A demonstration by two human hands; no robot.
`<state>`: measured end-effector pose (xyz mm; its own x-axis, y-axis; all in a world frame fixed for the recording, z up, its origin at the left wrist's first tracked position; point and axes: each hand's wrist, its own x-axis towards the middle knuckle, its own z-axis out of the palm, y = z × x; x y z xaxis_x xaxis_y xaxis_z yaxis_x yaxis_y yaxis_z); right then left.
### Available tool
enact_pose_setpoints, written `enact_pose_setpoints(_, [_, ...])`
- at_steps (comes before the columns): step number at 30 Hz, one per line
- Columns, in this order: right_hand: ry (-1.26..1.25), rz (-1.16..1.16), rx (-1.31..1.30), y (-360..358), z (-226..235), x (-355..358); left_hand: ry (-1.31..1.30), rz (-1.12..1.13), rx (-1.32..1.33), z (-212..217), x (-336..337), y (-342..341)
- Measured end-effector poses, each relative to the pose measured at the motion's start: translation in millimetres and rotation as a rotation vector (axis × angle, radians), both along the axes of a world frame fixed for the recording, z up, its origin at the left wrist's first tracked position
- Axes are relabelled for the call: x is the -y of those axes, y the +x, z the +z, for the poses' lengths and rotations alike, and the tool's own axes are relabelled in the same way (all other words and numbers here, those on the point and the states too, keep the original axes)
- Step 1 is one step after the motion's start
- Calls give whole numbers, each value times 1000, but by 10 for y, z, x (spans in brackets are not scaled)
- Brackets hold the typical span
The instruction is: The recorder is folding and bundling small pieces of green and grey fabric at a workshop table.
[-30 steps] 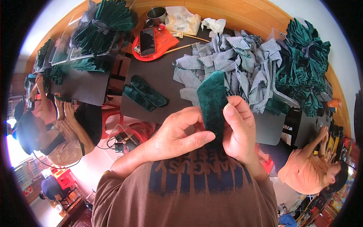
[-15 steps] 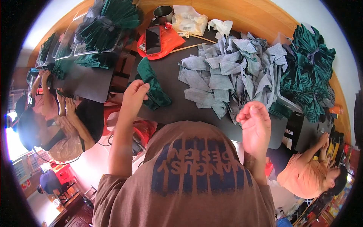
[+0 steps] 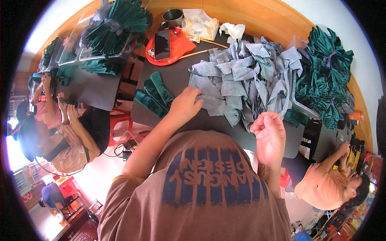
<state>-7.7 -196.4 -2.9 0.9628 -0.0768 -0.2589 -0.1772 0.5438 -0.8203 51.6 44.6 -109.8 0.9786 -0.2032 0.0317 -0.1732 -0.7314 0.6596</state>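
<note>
My left hand [image 3: 185, 106] reaches over the dark table with thumb and forefinger apart. Its fingertips are at the left edge of a heap of grey-blue fabric pieces [image 3: 235, 74], and nothing shows between them. My right hand [image 3: 270, 134] is held palm up near the heap's front side. Its thumb presses against curled fingers, and whatever they may pinch is too small or hidden to make out. Dark green velvet strips [image 3: 155, 94] lie side by side left of my left hand.
A red plate [image 3: 177, 57] carrying a phone [image 3: 163, 45] sits at the back, near chopsticks [image 3: 199, 53], a metal mug [image 3: 173, 17] and a tissue pack [image 3: 200, 27]. Tied green velvet bundles [image 3: 327, 64] fill a bin at the right. Other people work at tables on both sides.
My left hand has let go of a green velvet strip and moved right to the grey heap. The strip now lies with others at the left. The right hand has barely moved.
</note>
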Motion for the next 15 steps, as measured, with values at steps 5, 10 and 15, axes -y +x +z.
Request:
enact_pose_setpoints(5, [-15, -23, 1, -68, -100, 89, 36, 108, 15, -45, 29, 144])
enact_pose_setpoints(10, [7, -40, -45, -103, -147, 71, 321, 50, 74, -152, 46, 338])
enact_pose_setpoints(15, [1, -16, -26, -93, -112, 49, 331, -43, 6, -362, -51, 410])
